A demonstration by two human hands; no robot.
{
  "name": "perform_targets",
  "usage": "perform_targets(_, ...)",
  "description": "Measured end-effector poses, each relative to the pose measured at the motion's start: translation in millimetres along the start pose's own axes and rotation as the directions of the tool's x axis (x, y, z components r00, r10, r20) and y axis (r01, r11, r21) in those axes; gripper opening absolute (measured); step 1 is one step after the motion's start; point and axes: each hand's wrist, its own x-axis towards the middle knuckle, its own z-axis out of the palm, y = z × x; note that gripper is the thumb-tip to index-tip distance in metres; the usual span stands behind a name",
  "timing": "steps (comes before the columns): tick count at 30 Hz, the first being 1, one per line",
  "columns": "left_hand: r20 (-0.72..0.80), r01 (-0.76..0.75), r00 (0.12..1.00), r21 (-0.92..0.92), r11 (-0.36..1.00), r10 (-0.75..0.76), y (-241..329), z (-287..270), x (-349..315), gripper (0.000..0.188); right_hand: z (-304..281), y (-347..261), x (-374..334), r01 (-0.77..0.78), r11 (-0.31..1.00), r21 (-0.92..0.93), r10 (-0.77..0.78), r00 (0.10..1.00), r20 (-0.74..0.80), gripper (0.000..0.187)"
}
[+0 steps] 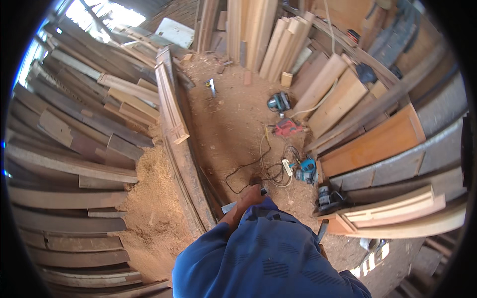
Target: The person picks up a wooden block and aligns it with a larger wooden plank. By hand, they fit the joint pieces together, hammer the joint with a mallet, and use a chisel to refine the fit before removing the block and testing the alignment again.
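Note:
My left hand (252, 194) is in front of my blue shirt (268, 248), its fingers closed. A small dark end (264, 191) shows beside the fingers, but most of what they hold is hidden. A pale flat metal piece (228, 207) shows beside my left forearm; whether it joins the held thing I cannot tell. At the shirt's right edge a dark bar (323, 227) sticks out. My right hand is hidden behind the shirt. Ahead on the dirt floor lie a white power strip (287, 167) with tangled cords and a blue-green power tool (307, 171).
A long timber beam (184, 174) with a moulded board (171, 111) on it runs along my left, beside a sawdust heap (154, 208). A red power tool (288, 127), a teal one (279, 102) and a dark grey one (325, 197) lie right. Stacked planks (74, 174) line both sides.

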Motion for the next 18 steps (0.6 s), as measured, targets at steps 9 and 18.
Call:
perform_targets(9,-0.129,0.244,0.956,-0.147,0.958,-0.264,-128.8,-140.4,62.3,0.052,49.2,-216.3,38.7,0.182,0.945,-0.272,-0.188,0.982,0.002,0.027)
perform_targets(18,-0.318,0.442,0.805,-0.241,0.864,-0.500,-238.2,-236.5,118.8,0.059,151.4,-386.5,91.0,0.433,0.874,-0.221,-0.423,0.901,0.094,0.020)
